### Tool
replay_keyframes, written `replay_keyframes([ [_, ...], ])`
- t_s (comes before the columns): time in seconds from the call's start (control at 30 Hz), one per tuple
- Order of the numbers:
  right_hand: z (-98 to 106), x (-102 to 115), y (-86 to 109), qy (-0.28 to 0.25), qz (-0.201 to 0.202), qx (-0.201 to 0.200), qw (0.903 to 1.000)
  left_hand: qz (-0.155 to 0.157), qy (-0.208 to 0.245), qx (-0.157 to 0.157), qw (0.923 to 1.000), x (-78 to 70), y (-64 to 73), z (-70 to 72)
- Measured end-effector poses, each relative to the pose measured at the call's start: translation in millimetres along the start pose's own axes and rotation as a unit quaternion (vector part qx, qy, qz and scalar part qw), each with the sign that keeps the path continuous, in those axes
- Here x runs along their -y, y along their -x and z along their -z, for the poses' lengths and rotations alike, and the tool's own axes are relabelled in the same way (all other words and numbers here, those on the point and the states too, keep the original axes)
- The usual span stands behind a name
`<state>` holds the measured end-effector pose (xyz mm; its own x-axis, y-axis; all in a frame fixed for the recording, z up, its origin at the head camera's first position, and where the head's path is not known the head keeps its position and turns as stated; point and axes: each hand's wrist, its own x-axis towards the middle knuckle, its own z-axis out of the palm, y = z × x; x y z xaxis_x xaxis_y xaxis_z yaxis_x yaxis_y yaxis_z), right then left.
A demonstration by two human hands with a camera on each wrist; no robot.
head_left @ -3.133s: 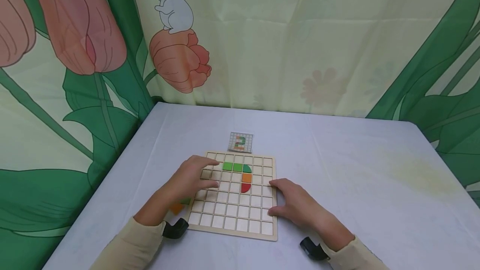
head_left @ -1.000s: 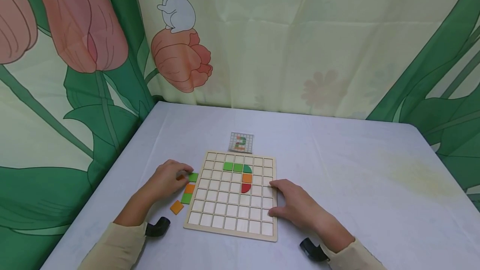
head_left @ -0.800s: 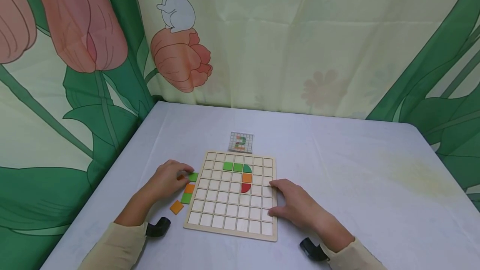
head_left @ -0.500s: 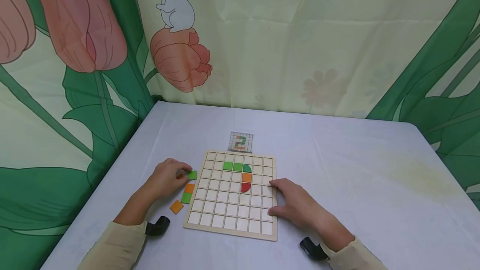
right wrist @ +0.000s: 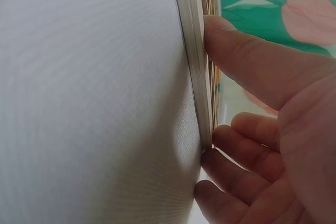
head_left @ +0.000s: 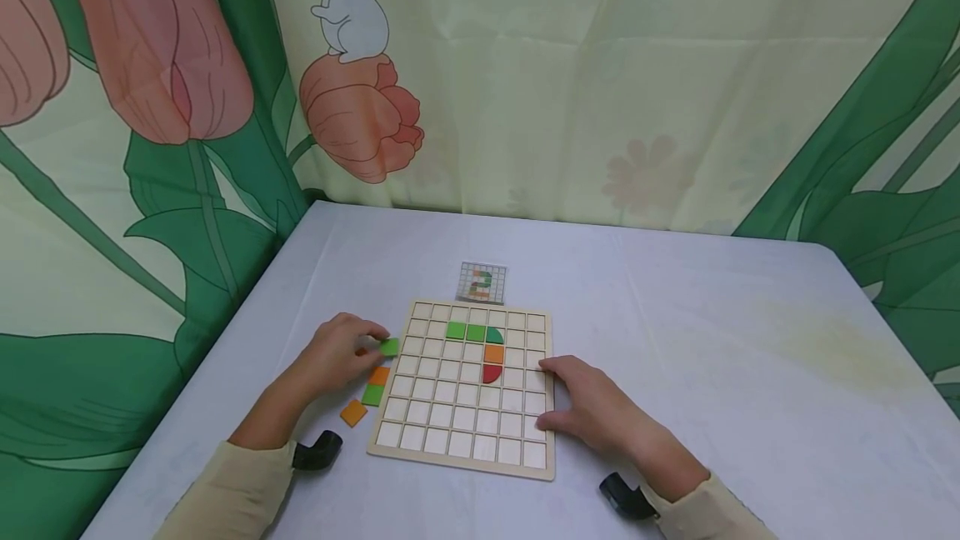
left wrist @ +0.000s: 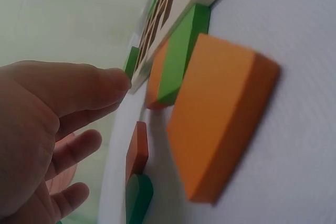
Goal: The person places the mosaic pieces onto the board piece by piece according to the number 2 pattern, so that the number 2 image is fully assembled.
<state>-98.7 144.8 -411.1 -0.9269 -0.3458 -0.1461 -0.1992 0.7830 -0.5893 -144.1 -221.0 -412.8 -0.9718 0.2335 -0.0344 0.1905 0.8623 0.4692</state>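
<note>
A wooden grid board (head_left: 457,467) lies in the middle of the table. On it sit two green square tiles (head_left: 456,330), a dark green rounded tile (head_left: 494,336), an orange square (head_left: 493,354) and a red rounded tile (head_left: 491,373). Beside the board's left edge, my left hand (head_left: 333,354) pinches a green square tile (head_left: 389,347) between thumb and fingers; in the left wrist view the hand mostly hides this tile (left wrist: 131,61). My right hand (head_left: 588,407) touches the board's right rim with spread thumb and fingertips, also visible in the right wrist view.
An orange tile (head_left: 379,376) and a green tile (head_left: 372,395) lie against the board's left side, with another orange tile (head_left: 353,413) nearby. A reddish tile (left wrist: 137,150) and a teal tile (left wrist: 138,198) lie beyond. A pattern card (head_left: 482,282) sits behind the board.
My left hand has gone from over the board to its left side and now pinches a green tile. Lately that tile has shifted slightly rightward. My right hand stays at the rim.
</note>
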Motion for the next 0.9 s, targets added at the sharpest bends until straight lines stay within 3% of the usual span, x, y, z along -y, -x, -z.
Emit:
replay_keyframes([
  [0.33,1,-2,0.7,-0.007,0.018,-0.006,0.9998,-0.011,0.018,0.014,0.9997,-5.4,-1.3,-1.4],
  [0.9,0,0,0.1,-0.011,-0.001,-0.001,0.9999,-0.050,0.027,0.027,0.9980,-29.2,-8.7,-20.0],
])
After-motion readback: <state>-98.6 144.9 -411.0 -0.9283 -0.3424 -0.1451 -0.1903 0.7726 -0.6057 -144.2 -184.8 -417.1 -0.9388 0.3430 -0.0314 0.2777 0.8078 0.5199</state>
